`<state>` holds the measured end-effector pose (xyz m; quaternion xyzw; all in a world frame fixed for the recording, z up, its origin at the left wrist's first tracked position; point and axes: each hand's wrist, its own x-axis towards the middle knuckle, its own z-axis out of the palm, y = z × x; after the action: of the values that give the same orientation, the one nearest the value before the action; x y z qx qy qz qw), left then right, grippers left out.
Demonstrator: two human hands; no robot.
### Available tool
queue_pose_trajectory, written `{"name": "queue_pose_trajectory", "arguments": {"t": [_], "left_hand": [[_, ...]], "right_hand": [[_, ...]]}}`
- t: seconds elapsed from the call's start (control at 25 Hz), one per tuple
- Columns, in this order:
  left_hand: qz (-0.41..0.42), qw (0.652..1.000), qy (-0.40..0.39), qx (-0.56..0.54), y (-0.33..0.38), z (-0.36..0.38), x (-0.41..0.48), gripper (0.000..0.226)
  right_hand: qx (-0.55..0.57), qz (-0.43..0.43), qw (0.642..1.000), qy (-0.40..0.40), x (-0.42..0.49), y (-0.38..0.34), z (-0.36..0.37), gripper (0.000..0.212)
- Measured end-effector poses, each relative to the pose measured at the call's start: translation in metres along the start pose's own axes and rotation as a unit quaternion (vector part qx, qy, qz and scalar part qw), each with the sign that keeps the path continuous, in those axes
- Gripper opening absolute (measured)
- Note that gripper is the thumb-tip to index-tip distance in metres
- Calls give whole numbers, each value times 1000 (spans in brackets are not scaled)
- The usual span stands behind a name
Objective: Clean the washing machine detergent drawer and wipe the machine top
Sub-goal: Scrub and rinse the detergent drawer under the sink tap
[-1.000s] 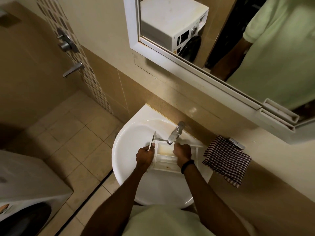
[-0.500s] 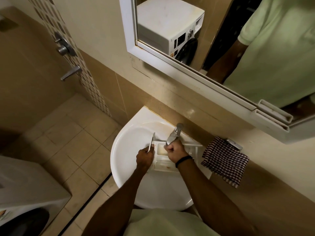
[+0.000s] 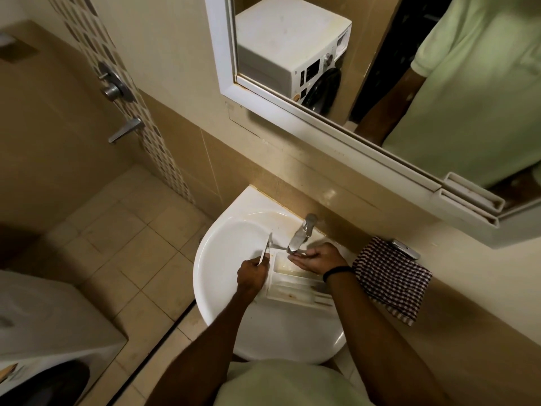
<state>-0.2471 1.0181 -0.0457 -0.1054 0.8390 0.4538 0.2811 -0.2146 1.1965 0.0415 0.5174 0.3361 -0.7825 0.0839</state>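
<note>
The white detergent drawer (image 3: 295, 285) lies across the white sink basin (image 3: 225, 259), with brownish stains in its compartments. My left hand (image 3: 251, 273) grips the drawer's front panel at its left end. My right hand (image 3: 317, 257) is cupped palm-up over the drawer's far compartment, just under the spout of the chrome tap (image 3: 301, 234), fingers loosely bent and holding nothing. I cannot tell whether water is running. The washing machine (image 3: 44, 332) stands at the lower left, only its top corner and door edge showing.
A red-and-white checked cloth (image 3: 392, 279) hangs from a wall holder right of the sink. A white-framed mirror (image 3: 292, 112) above reflects the washing machine and a person in a green shirt. Shower fittings (image 3: 117, 89) are on the left wall, above tiled floor.
My right hand has come off the tap lever, where it was curled, and now lies cupped under the spout. My left hand keeps its grip on the drawer front.
</note>
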Motion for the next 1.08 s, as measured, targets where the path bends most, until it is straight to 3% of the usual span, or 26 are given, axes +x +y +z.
{"name": "queue_pose_trajectory", "arguments": {"t": [0.08,0.16,0.24,0.32,0.36,0.4,0.44,0.48,0.52,0.56,0.68,0.8,0.84,0.96,1.08], "left_hand": [[-11,1000,-3,-4,-3,3,-4,53],[-10,1000,4,-4,-4,2,-5,52],[-8,1000,7,-7,-3,-2,-1,52],[-2,1000,6,-11,-1,-6,2,54],[1,1000,6,-13,0,-6,3,55],[4,1000,8,-12,0,-4,4,56],[5,1000,8,-8,-1,-2,4,57],[4,1000,8,-6,-1,-1,2,57],[2,1000,10,-5,-1,0,2,57],[0,1000,12,-6,-1,1,2,58],[1,1000,16,-11,-2,-1,5,58],[-2,1000,15,-12,-3,-1,2,54],[-4,1000,16,-13,-5,-1,2,54],[-7,1000,8,-23,-1,-3,0,54],[1,1000,10,-13,6,1,0,54]], "right_hand": [[-46,-7,999,-2,-3,-1,-4,34],[-212,-48,976,-32,7,11,6,37],[-371,-51,927,2,27,15,-10,50],[-519,-135,837,109,31,17,-30,41],[-529,-140,826,136,32,12,-33,37],[-505,-139,842,127,26,10,-28,34],[-476,-152,864,66,24,9,-20,28],[-395,-119,911,-1,20,11,-11,20],[-388,-134,912,-14,18,9,-6,12],[-418,-126,900,6,15,1,-6,11],[-573,-146,796,133,22,6,-27,35],[-577,-170,797,49,11,9,-25,33],[-573,-168,800,58,9,4,-25,32],[-472,-134,858,152,17,-11,-39,23],[-580,-177,776,175,19,0,-26,21]]}}
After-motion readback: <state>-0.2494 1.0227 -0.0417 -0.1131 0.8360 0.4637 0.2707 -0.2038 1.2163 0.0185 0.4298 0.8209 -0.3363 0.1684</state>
